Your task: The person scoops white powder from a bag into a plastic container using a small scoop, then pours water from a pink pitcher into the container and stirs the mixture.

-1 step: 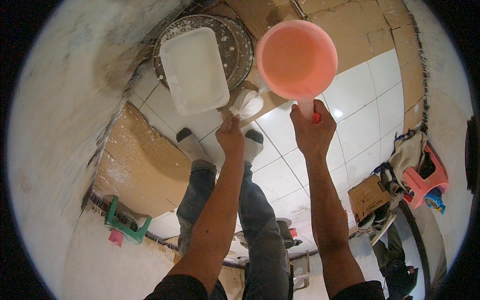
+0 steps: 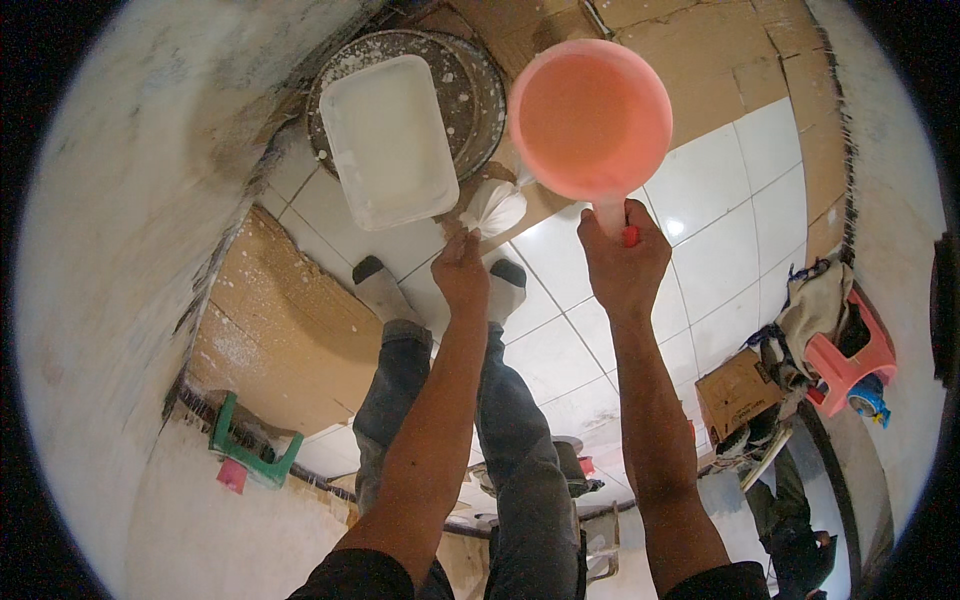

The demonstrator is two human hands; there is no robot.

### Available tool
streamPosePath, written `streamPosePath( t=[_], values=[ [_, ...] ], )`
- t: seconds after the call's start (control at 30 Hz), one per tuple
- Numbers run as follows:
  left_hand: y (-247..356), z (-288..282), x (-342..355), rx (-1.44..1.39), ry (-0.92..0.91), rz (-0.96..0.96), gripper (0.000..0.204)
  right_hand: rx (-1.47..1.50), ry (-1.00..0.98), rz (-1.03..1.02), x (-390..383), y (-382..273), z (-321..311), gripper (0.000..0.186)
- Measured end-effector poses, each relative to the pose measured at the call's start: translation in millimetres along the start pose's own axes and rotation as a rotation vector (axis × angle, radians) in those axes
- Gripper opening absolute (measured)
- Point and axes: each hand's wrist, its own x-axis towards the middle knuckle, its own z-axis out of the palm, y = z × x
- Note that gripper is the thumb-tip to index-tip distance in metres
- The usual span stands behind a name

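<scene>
My right hand is wrapped round the handle of a pink plastic dipper, which is held out in front of me with its round bowl facing up. A bit of red shows at the handle between my fingers. The bowl's inside looks orange-pink; whether liquid lies in it I cannot tell. To the left, my left hand pinches the gathered neck of a small white bag, whose rounded body bulges beyond my fingers. Just past this bag, a white rectangular tub with pale whitish contents rests on a round, dark, white-spattered surface.
White floor tiles lie under my feet, with cardboard sheets at the left and far side. A green stool stands at lower left. At right are a cardboard box, cloths and a pink stool. Walls rise on both sides.
The dipper and my right hand have shifted very slightly to the left. My left hand and the white bag look the same.
</scene>
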Motion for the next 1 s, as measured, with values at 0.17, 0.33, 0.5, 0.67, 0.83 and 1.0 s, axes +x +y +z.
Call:
streamPosePath(
  t=[0.17, 0.33, 0.5, 0.67, 0.83, 1.0],
  values=[
    [16.2, -1.7, 4.3, -0.024, -0.021, 0.083, 0.025, -0.080, -0.029, -0.010, -10.6, -15.6, 1.0, 0.025],
    [31.7, 0.6, 0.8, 0.172, -0.051, 0.108, 0.022, -0.098, -0.035, -0.090, -18.7, -24.4, -1.3, 0.022],
    [23.7, -2.6, 6.0, 0.270, 0.053, 0.238, 0.020, -0.149, -0.030, -0.190, -24.4, -32.9, -0.5, 0.022],
    [0.6, -12.1, 27.1, 0.688, -0.064, 0.231, 0.022, -0.172, -0.051, -0.183, -28.1, -53.5, -0.1, 0.023],
    [-30.5, -22.4, 53.5, 0.493, -0.125, 0.423, 0.026, -0.109, -0.009, -0.145, -37.5, -65.3, 6.2, 0.027],
    [-5.5, -2.1, 21.9, 0.416, -0.234, 0.161, 0.025, -0.094, 0.043, -0.095, -33.4, -48.8, -4.9, 0.028]
  ],
)
